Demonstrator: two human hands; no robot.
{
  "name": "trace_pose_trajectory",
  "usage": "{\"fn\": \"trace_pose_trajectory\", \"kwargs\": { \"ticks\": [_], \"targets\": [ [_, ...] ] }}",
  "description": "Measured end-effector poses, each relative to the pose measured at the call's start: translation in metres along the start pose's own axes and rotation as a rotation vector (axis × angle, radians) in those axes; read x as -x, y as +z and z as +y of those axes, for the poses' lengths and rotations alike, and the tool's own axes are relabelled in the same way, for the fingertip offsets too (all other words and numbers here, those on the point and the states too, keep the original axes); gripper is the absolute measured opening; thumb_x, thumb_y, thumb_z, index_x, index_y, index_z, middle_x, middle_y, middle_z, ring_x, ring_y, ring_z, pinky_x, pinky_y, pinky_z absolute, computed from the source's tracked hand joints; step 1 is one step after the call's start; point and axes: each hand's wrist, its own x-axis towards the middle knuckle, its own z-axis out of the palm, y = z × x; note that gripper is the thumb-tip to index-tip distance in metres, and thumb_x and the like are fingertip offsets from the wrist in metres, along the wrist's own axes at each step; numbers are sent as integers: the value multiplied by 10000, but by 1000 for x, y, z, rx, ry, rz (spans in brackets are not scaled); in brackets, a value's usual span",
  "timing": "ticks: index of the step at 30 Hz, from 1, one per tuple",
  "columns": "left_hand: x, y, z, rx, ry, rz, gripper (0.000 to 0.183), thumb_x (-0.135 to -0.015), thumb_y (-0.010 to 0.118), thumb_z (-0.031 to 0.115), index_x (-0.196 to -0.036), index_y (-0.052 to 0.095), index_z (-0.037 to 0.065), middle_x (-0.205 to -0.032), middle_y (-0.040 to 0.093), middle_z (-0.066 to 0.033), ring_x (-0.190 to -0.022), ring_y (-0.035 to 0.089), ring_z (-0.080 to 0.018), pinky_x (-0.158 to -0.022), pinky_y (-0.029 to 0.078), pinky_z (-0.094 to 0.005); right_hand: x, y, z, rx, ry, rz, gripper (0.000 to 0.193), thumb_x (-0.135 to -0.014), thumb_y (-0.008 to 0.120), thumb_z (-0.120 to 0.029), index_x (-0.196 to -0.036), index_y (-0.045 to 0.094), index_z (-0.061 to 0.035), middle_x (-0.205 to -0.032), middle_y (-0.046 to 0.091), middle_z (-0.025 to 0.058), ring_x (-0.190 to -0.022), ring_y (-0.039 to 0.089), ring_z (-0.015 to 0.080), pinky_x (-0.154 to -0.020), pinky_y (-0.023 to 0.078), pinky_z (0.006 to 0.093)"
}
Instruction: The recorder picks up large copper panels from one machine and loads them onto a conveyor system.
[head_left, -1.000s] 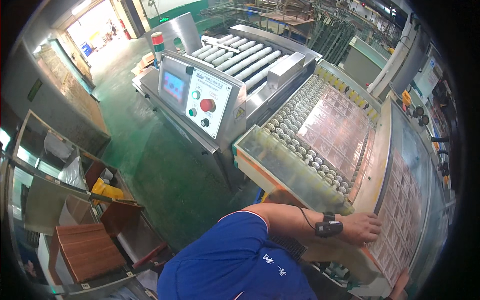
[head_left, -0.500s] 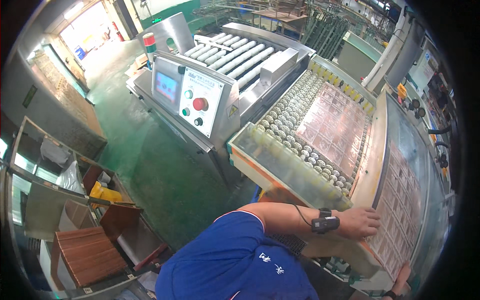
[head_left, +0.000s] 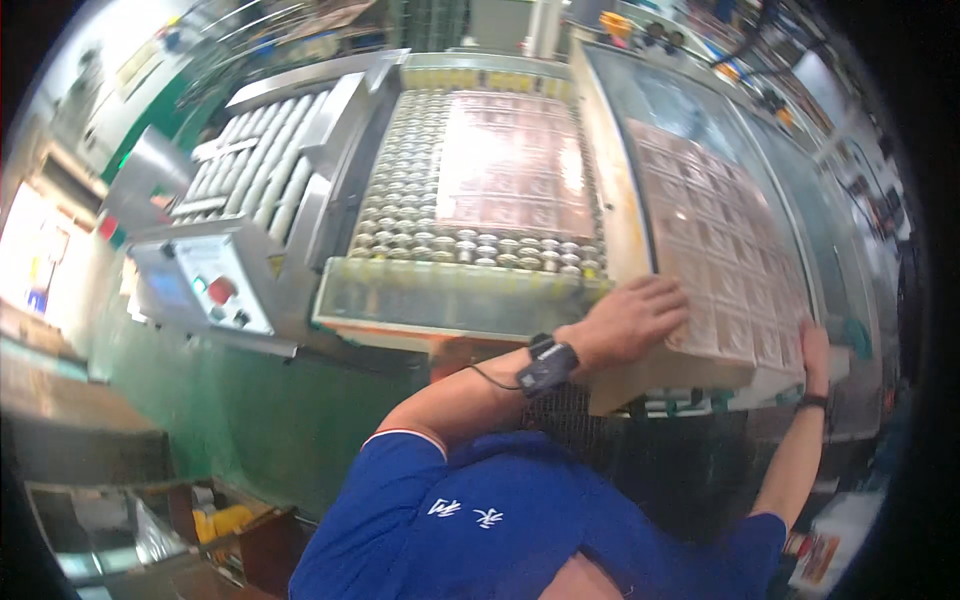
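A copper-coloured circuit-board panel (head_left: 715,245) with a repeating grid pattern lies over the right part of the wet-process machine. My left hand (head_left: 632,318) is at its near left edge, the fingers together and curled over the rim. My right hand (head_left: 815,350) grips its near right corner, thumb side up; most of those fingers are hidden under the edge. A second copper-coloured panel (head_left: 515,170) lies flat on the wheel conveyor (head_left: 400,185), to the left of my left hand and touched by neither hand. My left wrist carries a black strapped device (head_left: 547,368).
A pale raised divider (head_left: 612,190) separates the two panels. Clear guard plates (head_left: 455,295) front the wheel conveyor. Farther left stand a roller conveyor (head_left: 260,165) and a control box (head_left: 205,285) with a red button. A cluttered shelf (head_left: 120,530) is at lower left.
The view has swung to the right, bringing both forearms and the whole right-hand panel into sight. Both hands stay at that panel's edges; the right hand shows more fully.
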Motion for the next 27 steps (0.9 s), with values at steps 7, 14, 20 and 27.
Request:
{"fn": "trace_pose_trajectory", "kwargs": {
  "ticks": [7,14,20,27],
  "targets": [
    [-4,5,4,22,-18,-4,285,-856,615,133,-1129,606,50,-1262,602,-138,-1256,520,-330,-1057,406,-447,17,-52,-52,-245,190,57,391,-966,430,-295,-892,598,51,-888,624,275,-881,588,453,-760,438,500],
    [-6,7,5,12,9,21,251,-838,640,115,-1082,625,55,-1213,625,-123,-1208,557,-337,-1022,444,-449,22,-66,-71,-220,236,58,448,-948,451,-379,-903,621,32,-886,617,284,-889,577,473,-761,428,511],
    [-10,9,9,21,9,28,268,-807,661,90,-1069,623,49,-1200,631,-125,-1188,572,-340,-1002,463,-446,23,-68,-70,-295,368,41,515,-927,477,-431,-899,634,59,-907,631,297,-893,591,480,-775,449,493],
    [-7,10,3,-22,7,25,298,-770,620,53,-1067,644,43,-1188,647,-132,-1178,587,-331,-996,464,-449,18,-65,-88,111,81,45,249,-915,511,-248,-922,610,-20,-817,657,242,-819,644,435,-727,505,505]
  ]
}}
